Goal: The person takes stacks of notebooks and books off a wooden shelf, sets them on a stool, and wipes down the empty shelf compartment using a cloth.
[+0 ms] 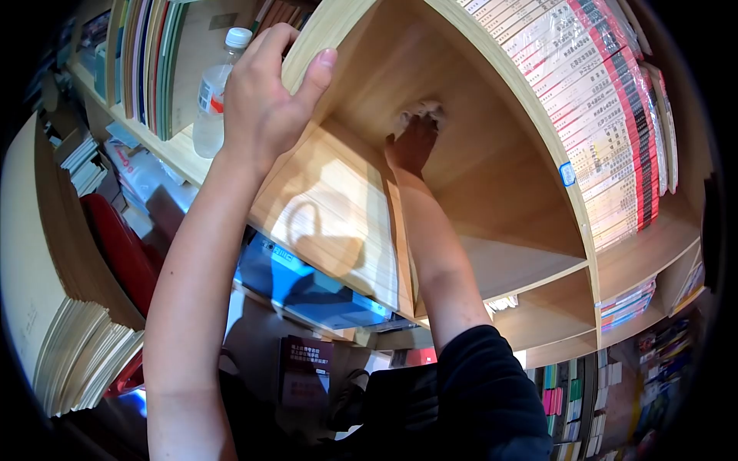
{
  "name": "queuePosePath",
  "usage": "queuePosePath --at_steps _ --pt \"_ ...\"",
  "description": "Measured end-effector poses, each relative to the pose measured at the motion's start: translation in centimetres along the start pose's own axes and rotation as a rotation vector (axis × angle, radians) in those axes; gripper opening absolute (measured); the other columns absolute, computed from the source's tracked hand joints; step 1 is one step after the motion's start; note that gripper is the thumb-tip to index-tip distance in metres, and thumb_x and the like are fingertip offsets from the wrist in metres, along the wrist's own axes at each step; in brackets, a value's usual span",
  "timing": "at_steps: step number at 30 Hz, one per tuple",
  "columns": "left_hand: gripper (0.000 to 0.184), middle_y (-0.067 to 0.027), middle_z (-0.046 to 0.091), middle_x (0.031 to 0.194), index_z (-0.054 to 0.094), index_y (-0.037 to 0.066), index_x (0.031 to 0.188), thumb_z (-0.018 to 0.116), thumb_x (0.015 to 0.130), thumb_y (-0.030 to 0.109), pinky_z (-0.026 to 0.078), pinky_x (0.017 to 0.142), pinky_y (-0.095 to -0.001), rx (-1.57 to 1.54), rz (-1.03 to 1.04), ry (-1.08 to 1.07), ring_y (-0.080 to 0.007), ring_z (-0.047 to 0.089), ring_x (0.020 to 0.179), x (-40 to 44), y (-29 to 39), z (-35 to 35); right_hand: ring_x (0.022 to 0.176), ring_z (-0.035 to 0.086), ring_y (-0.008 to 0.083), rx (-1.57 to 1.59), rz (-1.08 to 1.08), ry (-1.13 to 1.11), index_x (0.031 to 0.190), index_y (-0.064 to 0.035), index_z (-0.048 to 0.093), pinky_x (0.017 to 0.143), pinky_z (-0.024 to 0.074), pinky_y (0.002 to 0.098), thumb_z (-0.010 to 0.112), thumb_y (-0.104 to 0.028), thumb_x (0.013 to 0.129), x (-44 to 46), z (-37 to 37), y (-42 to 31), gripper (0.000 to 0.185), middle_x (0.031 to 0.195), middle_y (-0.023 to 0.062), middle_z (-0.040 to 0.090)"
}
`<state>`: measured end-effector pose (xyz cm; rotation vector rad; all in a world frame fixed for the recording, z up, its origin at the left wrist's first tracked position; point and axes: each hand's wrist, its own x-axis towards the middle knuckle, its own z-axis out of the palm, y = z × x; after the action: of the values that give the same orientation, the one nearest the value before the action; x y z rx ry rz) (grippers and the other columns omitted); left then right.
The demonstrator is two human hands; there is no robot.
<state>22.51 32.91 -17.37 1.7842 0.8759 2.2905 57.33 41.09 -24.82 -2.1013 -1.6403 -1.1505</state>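
My left hand [269,92] grips the front edge of an upright wooden shelf panel [327,38], its thumb on the near side and its fingers round the far side. Deep inside the wooden compartment [492,169], my right hand [415,142] presses a crumpled pale cloth [432,111] against the inner wall. Its fingers are bent over the cloth and partly in shade. Just left of my left hand, a clear plastic bottle [209,115] with a white cap stands on the neighbouring shelf.
Thin books [150,69] stand at the upper left. Wrapped red and white volumes [600,115] fill the shelf at the right. A blue box [300,284] lies below the compartment. A large thick book [77,307] is close at the left, beside a red object [123,246].
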Motion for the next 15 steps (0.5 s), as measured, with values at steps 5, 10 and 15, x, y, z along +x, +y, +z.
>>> queuePosePath --at_steps 5,10,15 --pt "0.038 -0.0182 0.062 0.087 0.058 0.000 0.093 0.066 0.087 0.038 0.047 0.071 -0.0414 0.001 -0.022 -0.001 -0.0364 0.060 0.080 0.1 0.1 -0.1 0.136 0.032 0.0445 -0.005 0.250 0.112 0.137 0.0055 0.041 0.114 0.0240 0.0503 0.068 -0.039 0.078 -1.2 1.1 5.0 0.078 0.145 0.0317 0.035" --pt "0.040 -0.0180 0.062 0.089 0.058 0.000 0.093 0.066 0.086 0.039 0.047 0.071 -0.0415 -0.038 -0.027 -0.009 -0.0360 0.060 0.081 0.1 0.0 -0.1 0.130 0.039 0.0464 0.102 0.485 -0.026 0.132 0.0112 0.043 0.109 0.0343 0.0500 0.067 -0.040 0.079 -2.3 0.6 8.4 0.077 0.139 0.0326 0.041" --pt "0.041 -0.0170 0.063 0.090 0.060 0.001 0.094 0.067 0.085 0.040 0.048 0.073 -0.0424 -0.024 0.006 0.028 -0.0369 0.061 0.083 0.1 -0.5 0.3 0.126 0.041 0.0459 0.049 0.424 0.049 0.128 0.0113 0.046 0.108 0.0351 0.0498 0.067 -0.041 0.079 -4.9 3.0 8.2 0.075 0.133 0.0322 0.045"
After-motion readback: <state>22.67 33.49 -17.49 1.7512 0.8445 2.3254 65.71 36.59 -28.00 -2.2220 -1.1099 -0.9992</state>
